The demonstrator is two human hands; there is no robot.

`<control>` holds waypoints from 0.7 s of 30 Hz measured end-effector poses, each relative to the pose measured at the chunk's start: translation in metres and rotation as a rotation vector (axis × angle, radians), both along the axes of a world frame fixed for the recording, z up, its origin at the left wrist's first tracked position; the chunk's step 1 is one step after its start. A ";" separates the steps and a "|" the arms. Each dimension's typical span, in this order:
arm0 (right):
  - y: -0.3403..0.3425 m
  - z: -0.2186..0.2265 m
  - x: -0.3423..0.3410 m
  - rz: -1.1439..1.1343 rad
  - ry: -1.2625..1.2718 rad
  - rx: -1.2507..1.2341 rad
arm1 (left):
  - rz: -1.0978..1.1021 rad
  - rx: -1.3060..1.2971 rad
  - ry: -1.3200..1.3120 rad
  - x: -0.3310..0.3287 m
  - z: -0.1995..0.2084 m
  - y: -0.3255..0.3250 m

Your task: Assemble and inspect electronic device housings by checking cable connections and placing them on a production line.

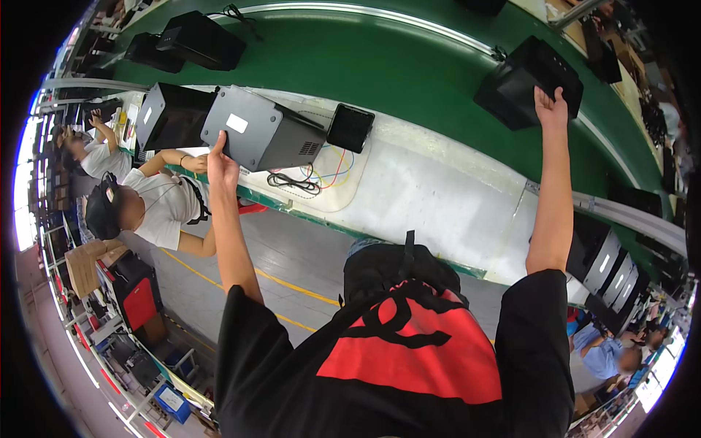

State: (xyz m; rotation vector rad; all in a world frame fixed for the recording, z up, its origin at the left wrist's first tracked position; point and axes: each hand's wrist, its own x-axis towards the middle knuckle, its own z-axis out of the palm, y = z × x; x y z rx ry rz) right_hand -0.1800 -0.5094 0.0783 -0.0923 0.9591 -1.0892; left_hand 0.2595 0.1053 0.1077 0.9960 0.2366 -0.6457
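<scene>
A dark grey box-shaped device (252, 120) with rubber feet, a white label and vent slots lies tilted on the white bench. My left hand (223, 166) grips its near edge, thumb on the labelled face; the other fingers are partly hidden. My right arm reaches far to the right. There, my right hand (551, 109) rests with fingers and thumb apart against a black box-shaped device (522, 84) on the green conveyor belt (380, 62). Beside the grey device are a black square tray (351, 128) and a coiled black cable (293, 182) near thin coloured wires.
Another black device (171, 117) stands left of the grey one, close to a co-worker's hand (194, 163). More black boxes (201, 40) sit on the belt at far left. A metal rail (613, 208) crosses at right, near several stacked grey devices (610, 266).
</scene>
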 end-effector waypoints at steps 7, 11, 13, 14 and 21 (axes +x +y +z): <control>0.224 -0.025 -0.041 0.532 0.437 -0.347 | 0.053 0.041 -0.132 -0.034 0.061 0.000; 0.375 -0.052 -0.058 1.212 0.237 -0.381 | 0.066 0.129 -0.370 -0.086 0.162 -0.021; 0.421 -0.054 -0.022 1.540 0.231 -0.205 | 0.057 0.130 -0.458 -0.104 0.204 -0.021; 0.436 -0.050 -0.008 1.676 0.165 -0.165 | 0.016 0.078 -0.476 -0.128 0.227 -0.035; 0.467 -0.052 0.030 1.713 -0.514 0.673 | -0.320 -0.343 -0.336 -0.230 0.327 -0.045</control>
